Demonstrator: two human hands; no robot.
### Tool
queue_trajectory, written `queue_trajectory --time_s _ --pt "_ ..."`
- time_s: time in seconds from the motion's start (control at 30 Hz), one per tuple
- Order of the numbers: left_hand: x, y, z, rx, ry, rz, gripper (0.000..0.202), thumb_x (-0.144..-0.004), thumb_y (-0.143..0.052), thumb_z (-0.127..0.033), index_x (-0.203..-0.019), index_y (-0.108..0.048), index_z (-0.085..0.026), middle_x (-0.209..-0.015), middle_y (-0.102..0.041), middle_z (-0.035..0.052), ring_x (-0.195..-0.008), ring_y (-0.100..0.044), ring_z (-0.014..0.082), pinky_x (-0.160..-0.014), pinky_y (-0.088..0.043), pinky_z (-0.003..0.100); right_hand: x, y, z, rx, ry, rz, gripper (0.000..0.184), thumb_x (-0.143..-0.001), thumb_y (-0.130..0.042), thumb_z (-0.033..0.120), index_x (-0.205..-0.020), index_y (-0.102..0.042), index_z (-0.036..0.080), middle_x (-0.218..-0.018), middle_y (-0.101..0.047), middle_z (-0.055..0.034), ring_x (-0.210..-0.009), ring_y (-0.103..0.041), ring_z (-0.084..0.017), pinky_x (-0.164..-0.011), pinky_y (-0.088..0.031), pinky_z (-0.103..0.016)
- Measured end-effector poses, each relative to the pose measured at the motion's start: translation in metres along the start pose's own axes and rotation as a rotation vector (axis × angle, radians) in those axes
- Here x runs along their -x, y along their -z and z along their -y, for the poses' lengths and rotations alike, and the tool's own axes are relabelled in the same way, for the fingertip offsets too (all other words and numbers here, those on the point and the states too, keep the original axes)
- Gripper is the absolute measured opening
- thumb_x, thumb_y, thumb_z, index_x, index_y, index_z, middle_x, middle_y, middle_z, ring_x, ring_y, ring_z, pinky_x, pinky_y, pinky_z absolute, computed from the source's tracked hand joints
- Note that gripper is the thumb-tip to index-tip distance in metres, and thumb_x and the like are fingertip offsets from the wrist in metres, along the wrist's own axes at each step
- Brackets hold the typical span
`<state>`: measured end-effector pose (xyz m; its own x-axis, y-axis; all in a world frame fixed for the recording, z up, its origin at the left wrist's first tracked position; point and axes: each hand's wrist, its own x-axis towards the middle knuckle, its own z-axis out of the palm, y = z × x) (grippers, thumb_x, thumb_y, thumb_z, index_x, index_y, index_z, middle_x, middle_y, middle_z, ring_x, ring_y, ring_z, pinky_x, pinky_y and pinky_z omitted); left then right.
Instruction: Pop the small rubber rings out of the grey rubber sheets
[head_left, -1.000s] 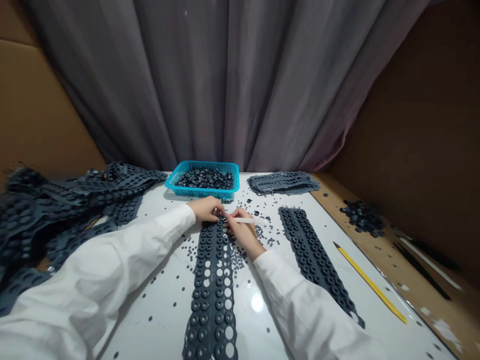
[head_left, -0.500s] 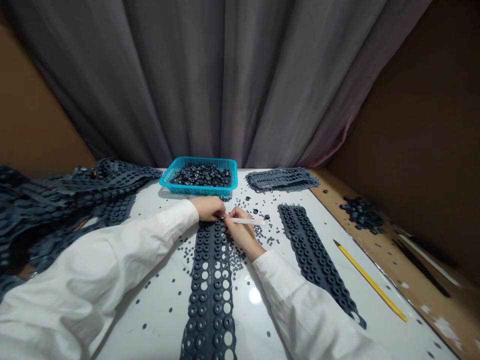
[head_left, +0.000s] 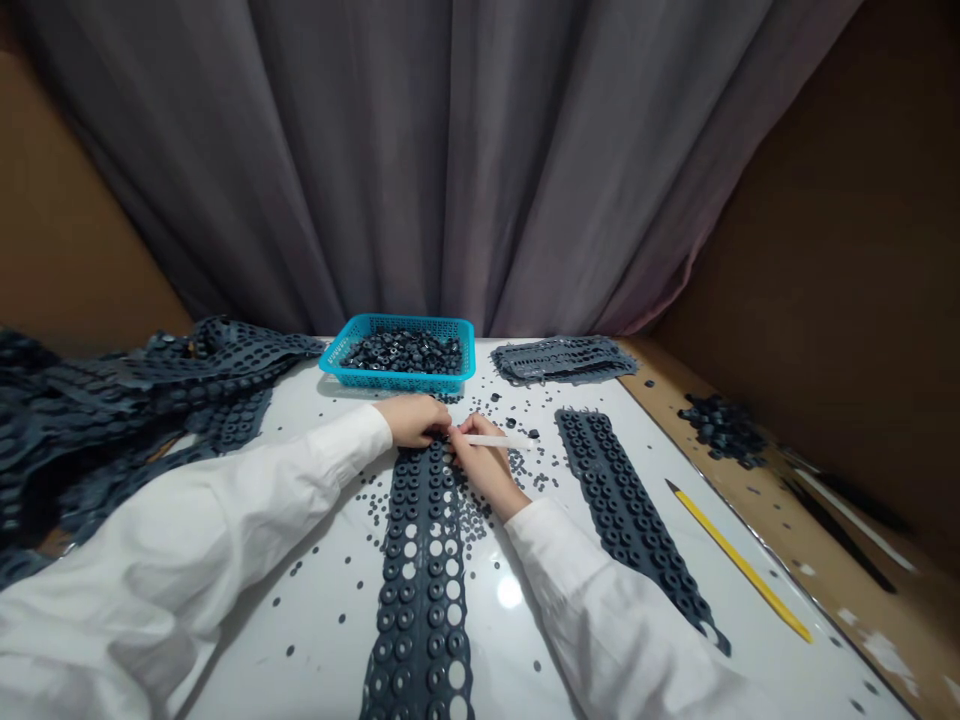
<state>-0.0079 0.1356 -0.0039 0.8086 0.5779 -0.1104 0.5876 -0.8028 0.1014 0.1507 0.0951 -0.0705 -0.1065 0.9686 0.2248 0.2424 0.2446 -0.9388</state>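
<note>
A long dark grey rubber strip point(head_left: 421, 570) studded with rings and punched holes lies lengthwise on the white table point(head_left: 330, 620) in front of me. My left hand point(head_left: 415, 418) rests curled on the strip's far end, fingers pinched there. My right hand point(head_left: 484, 465) is closed around a thin white stick point(head_left: 499, 441), whose tip meets the strip's far end beside my left fingers. Small dark rubber rings and punched-out discs point(head_left: 480, 520) lie scattered around both hands.
A blue basket point(head_left: 401, 381) of dark rings stands just beyond my hands. A second strip point(head_left: 626, 520) lies to the right, a flat stack point(head_left: 562, 360) behind it, a big heap of strips point(head_left: 112, 420) at left. A yellow pencil point(head_left: 739, 563) and loose rings point(head_left: 720, 425) lie right.
The view shifted slightly left and up. Both hands stay at the strip's far end, with only small finger movements around the stick's tip.
</note>
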Motion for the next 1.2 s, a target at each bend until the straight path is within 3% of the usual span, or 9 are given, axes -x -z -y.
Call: queue_trajectory --time_s 0.17,0.37,0.6,0.73,0.9,1.07,1.2 --pt "-0.002 -0.001 -0.006 -0.024 0.005 0.005 0.016 -0.065 -0.057 -0.013 -0.080 -0.060 -0.016 -0.088 -0.060 0.0054 -0.079 -0.058 0.0185 -0.067 -0.041 0.024 -0.001 0.000 0.001 0.052 0.022 -0.001 0.015 -0.074 -0.050 0.028 -0.062 -0.045 0.020 -0.049 -0.053 0.0046 -0.045 -0.047 -0.011 -0.046 -0.033 -0.021" --pt "-0.004 -0.002 -0.012 -0.077 0.044 0.056 0.012 -0.068 -0.054 -0.011 -0.077 -0.061 -0.015 -0.083 -0.062 0.0071 -0.075 -0.059 0.0194 -0.064 -0.041 0.026 -0.001 0.000 0.005 0.080 0.021 0.003 0.014 -0.072 -0.049 0.024 -0.059 -0.044 0.020 -0.048 -0.051 0.0048 -0.045 -0.046 -0.011 -0.046 -0.031 -0.021" --pt "0.004 -0.012 -0.008 -0.023 0.069 -0.043 0.012 -0.076 -0.050 -0.011 -0.077 -0.061 -0.014 -0.082 -0.063 0.0091 -0.077 -0.058 0.0193 -0.068 -0.041 0.026 0.001 0.002 0.010 0.105 0.039 0.011 0.016 -0.070 -0.050 0.024 -0.057 -0.043 0.021 -0.046 -0.049 0.0044 -0.047 -0.046 -0.012 -0.046 -0.031 -0.022" --pt "0.014 -0.018 0.001 0.231 0.118 -0.221 0.012 -0.078 -0.049 -0.015 -0.079 -0.060 -0.014 -0.079 -0.062 0.0060 -0.075 -0.056 0.0166 -0.069 -0.041 0.025 0.001 0.002 0.008 0.124 0.036 0.018 0.016 -0.071 -0.050 0.025 -0.057 -0.044 0.021 -0.046 -0.051 0.0039 -0.046 -0.047 -0.012 -0.046 -0.031 -0.022" --pt "0.025 -0.021 0.014 0.741 0.404 -0.539 0.016 -0.074 -0.057 -0.028 -0.079 -0.059 -0.013 -0.075 -0.061 0.0027 -0.069 -0.056 0.0140 -0.068 -0.043 0.026 0.002 0.001 0.005 0.067 0.013 0.029 0.017 -0.073 -0.051 0.029 -0.060 -0.044 0.021 -0.048 -0.053 0.0039 -0.044 -0.048 -0.012 -0.045 -0.034 -0.021" --pt "0.034 -0.021 0.008 1.388 0.527 -0.549 0.037 -0.066 -0.068 -0.037 -0.092 -0.058 -0.012 -0.070 -0.058 -0.0002 -0.061 -0.056 0.0101 -0.058 -0.043 0.023 0.005 0.003 0.004 -0.090 -0.045 0.015 0.019 -0.075 -0.052 0.036 -0.065 -0.047 0.020 -0.052 -0.057 0.0033 -0.042 -0.051 -0.012 -0.042 -0.037 -0.022" --pt "0.037 -0.024 -0.008 1.707 0.513 -0.517 0.033 -0.070 -0.068 -0.033 -0.094 -0.060 -0.011 -0.075 -0.057 0.0015 -0.058 -0.054 0.0065 -0.054 -0.043 0.017 0.006 0.005 0.003 -0.140 -0.057 0.007 0.022 -0.075 -0.053 0.039 -0.065 -0.047 0.021 -0.053 -0.057 0.0034 -0.042 -0.052 -0.012 -0.042 -0.038 -0.022"
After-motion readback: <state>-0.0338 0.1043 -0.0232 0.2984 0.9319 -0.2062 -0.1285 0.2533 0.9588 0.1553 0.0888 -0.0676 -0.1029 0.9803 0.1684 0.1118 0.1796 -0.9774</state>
